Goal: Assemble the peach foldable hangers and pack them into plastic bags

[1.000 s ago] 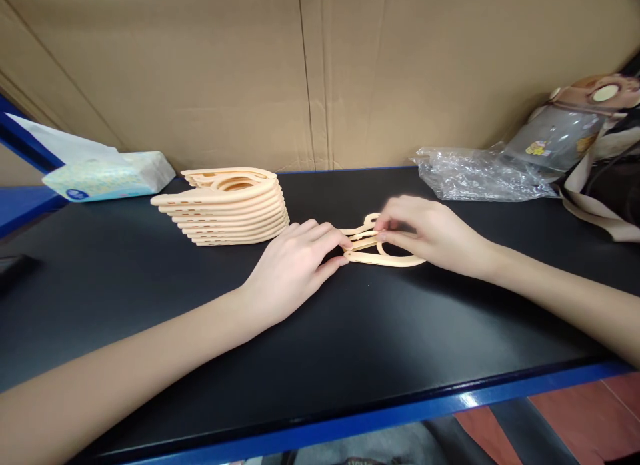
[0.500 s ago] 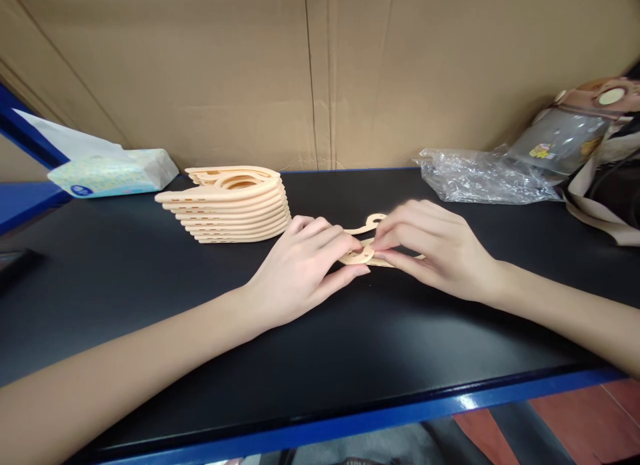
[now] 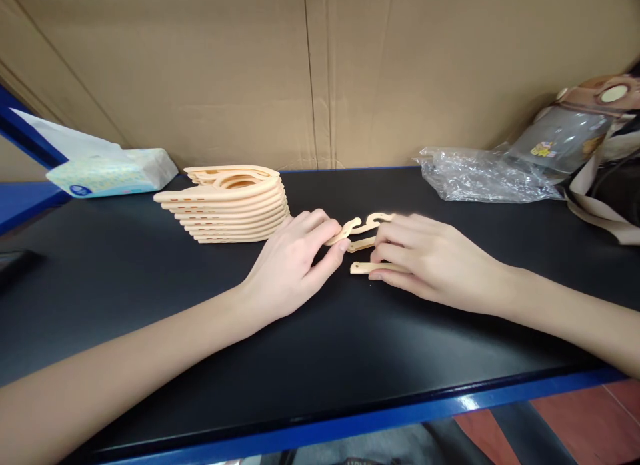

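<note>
My left hand (image 3: pixel 295 265) pinches a curved peach-plastic hook (image 3: pixel 343 234); my right hand (image 3: pixel 437 261), grip unclear, half-covers a nearer, straight peach-plastic strip (image 3: pixel 361 268) pointing left.

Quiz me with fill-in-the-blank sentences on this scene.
Of the left hand and the right hand, the one pinching the small curved peach plastic piece is the ____.
The flat black tabletop has a front edge coloured ____.
Of the soft pastel tissue pack and the crumpled clear plastic bag, the one nearer the stack of peach plastic pieces is the ____.
Missing words: left hand; blue; tissue pack.
</note>
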Tool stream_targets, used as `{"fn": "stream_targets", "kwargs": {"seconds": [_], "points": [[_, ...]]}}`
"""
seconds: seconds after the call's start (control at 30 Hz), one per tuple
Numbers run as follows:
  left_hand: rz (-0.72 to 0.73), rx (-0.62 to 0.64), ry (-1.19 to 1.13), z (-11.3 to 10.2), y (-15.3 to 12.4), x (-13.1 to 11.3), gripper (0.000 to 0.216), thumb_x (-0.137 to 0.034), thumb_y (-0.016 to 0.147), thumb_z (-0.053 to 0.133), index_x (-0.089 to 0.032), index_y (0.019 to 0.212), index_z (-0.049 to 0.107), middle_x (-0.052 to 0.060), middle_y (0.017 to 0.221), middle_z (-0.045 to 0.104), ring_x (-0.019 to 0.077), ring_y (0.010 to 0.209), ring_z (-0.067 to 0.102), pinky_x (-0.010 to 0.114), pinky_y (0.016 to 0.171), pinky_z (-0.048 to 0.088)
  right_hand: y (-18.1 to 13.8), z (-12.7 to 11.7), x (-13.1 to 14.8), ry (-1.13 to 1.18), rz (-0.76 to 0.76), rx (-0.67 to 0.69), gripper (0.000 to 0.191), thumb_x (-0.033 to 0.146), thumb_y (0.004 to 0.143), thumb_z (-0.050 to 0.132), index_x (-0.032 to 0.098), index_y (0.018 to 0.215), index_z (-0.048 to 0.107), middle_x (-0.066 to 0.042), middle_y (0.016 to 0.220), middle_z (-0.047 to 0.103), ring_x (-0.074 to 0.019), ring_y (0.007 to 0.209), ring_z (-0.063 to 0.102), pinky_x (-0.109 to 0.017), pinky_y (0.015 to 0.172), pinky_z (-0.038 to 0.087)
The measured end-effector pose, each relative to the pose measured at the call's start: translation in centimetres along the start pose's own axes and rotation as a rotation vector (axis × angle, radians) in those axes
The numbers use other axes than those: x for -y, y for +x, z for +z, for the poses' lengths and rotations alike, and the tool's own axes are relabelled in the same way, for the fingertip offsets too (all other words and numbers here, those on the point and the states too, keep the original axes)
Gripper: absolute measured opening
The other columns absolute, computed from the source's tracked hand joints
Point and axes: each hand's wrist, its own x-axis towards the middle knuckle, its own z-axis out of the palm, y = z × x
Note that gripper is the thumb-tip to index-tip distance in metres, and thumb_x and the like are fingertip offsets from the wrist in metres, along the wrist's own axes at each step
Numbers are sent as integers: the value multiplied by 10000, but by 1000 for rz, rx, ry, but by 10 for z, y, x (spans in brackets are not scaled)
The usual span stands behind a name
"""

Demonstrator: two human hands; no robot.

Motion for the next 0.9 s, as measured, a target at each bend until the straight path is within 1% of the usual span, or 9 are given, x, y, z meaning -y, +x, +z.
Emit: {"fn": "stream_targets", "kwargs": {"seconds": [0.13,0.23,0.33,0.43,0.53,0.63,0.77,0.83,0.9], "points": [[-38,-20,-63,1,1,0,232,-247,1003,404,-161,835,539,6,831,495,143,741,481,287,689,367,0,-1,4,-53,-84,-58,251,262,985,471,143,829,628,-41,814,669,-174,773,582,-311,725,394],[-60,-21,-98,0,2,1,244,-245,1001,408,-164,803,527,-1,817,482,137,730,484,280,681,367,0,-2,7,-139,-136,-115,258,246,992,462,141,811,613,-19,729,647,-162,714,572,-302,693,382],[-99,-10,-134,-1,2,2,257,-252,1005,401,-164,804,535,-3,815,478,134,719,489,282,676,370,-2,-3,10,-210,-140,-139,269,245,998,450,157,785,588,8,651,600,-146,617,538,-293,643,375],[-131,-2,-165,-2,2,2,270,-274,1008,391,-158,849,575,7,845,504,144,751,517,290,693,382,-3,-5,13,-312,-122,-147,277,258,1001,444,173,764,559,38,577,531,-131,503,488,-296,533,323],[-143,-1,-175,-2,2,1,285,-292,1008,383,-156,890,604,17,872,530,158,787,539,299,715,390,-4,-6,14,-384,-103,-111,255,248,1006,426,166,803,555,40,582,515,-126,461,488,-308,485,277],[-165,-1,-186,-2,2,1,290,-299,1003,379,-162,879,602,12,862,531,156,780,538,298,706,386,-4,-3,12,-335,-73,-55,251,241,1020,380,156,852,546,17,661,557,-129,507,536,-309,500,289],[-213,26,-202,-3,2,1,267,-272,982,374,-175,820,562,-13,790,494,136,695,493,285,640,361,-4,3,5,-207,13,-11,214,261,1016,380,159,887,519,-3,766,596,-128,566,559,-291,489,283],[-228,36,-195,-4,2,1,268,-252,971,364,-182,755,506,-23,742,459,130,652,457,281,607,339,-4,5,1,-138,51,9,181,255,1006,389,162,905,508,-14,801,618,-130,581,567,-279,481,282],[-232,41,-172,-4,3,-1,284,-243,961,364,-190,686,412,-30,698,424,124,617,428,277,578,313,-3,6,-2,-72,79,35,169,255,1004,377,165,931,501,-22,809,640,-140,598,583,-269,497,307]]}}
